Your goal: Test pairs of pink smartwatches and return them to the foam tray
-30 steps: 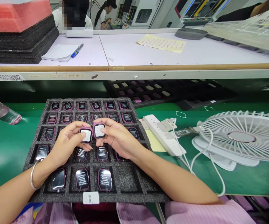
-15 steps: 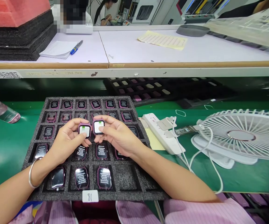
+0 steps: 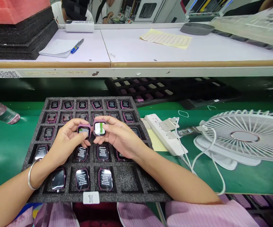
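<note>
My left hand (image 3: 66, 140) is closed round a purple-framed smartwatch without a strap (image 3: 84, 128), its thumb on the lower part of the lit screen. Close beside it, my right hand (image 3: 119, 135) grips a second smartwatch (image 3: 99, 128), whose screen shows white with a green band; the thumb rests at its right edge. Both are held above a black foam tray (image 3: 129, 178). Most visible compartments hold similar watches with white text on dark screens, such as one smartwatch (image 3: 105, 179) in the front row. My hands hide part of the middle rows.
A white power strip (image 3: 167, 135) with plugs and cables lies right of the tray, beside a white fan (image 3: 245, 137). At far left lies a clear bottle (image 3: 2, 110). A shelf (image 3: 127, 50) crosses behind, bearing foam blocks (image 3: 15, 37), a notepad and a pen. People sit beyond.
The left watch's screen has gone from a white and green grid to a mostly dark display. On the right watch, the green area has become a vertical band. Both hands keep their hold.
</note>
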`<control>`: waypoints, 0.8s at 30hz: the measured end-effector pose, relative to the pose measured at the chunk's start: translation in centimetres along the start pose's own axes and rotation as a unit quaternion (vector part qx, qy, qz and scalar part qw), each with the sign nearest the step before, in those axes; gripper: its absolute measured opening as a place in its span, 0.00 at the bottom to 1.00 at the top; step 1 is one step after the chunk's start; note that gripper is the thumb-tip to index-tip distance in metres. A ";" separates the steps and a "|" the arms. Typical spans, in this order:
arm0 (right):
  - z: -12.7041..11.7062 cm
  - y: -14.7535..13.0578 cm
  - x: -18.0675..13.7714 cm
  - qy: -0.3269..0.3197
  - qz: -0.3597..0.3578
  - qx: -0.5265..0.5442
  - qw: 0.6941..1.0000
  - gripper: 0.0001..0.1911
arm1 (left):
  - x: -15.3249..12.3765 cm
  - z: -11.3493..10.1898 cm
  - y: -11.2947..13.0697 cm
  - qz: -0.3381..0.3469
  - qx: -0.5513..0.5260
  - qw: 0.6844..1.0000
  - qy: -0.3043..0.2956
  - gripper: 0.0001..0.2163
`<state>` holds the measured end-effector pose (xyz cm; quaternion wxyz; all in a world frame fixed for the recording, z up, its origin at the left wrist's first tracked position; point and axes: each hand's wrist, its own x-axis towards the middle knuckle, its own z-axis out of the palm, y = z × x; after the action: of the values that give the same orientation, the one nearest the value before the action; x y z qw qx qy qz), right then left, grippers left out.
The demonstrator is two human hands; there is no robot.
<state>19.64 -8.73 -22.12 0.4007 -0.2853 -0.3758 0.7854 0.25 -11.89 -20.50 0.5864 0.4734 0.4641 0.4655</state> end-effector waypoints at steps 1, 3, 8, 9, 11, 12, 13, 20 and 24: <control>-0.1 0.0 0.0 0.001 0.004 0.005 1.000 0.16 | -0.1 0.0 0.1 -0.004 -0.006 1.000 -0.001 0.11; -0.2 0.0 0.1 0.002 0.009 0.013 1.000 0.15 | -0.1 -0.1 0.2 -0.013 -0.025 1.000 -0.004 0.11; 0.0 0.0 -0.1 0.001 0.005 0.011 1.000 0.25 | 0.0 0.0 0.2 -0.005 -0.033 0.999 0.004 0.15; 0.1 0.0 -0.1 0.001 0.005 0.010 1.000 0.27 | 0.1 0.0 0.1 0.000 -0.030 1.000 0.004 0.17; 0.3 -0.1 -0.2 0.003 0.009 0.011 1.000 0.29 | 0.2 0.1 0.0 0.004 -0.027 1.000 0.003 0.18; 0.4 -0.1 -0.2 0.006 0.012 0.011 1.000 0.30 | 0.3 0.1 -0.1 0.005 -0.024 1.000 0.004 0.18; 0.5 -0.1 -0.3 0.007 0.015 0.012 1.000 0.30 | 0.3 0.1 -0.1 0.005 -0.021 1.000 0.006 0.18; 0.1 0.0 -0.3 0.003 0.007 0.006 1.000 0.24 | 0.0 0.0 0.3 -0.016 -0.034 0.999 -0.001 0.15; 0.0 0.0 -0.1 0.019 0.019 0.007 1.000 0.18 | -0.1 -0.1 0.4 -0.031 -0.050 0.998 -0.011 0.13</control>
<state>19.66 -8.87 -22.11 0.3945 -0.3042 -0.3569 0.7902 0.12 -11.96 -20.09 0.6287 0.4333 0.4484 0.4646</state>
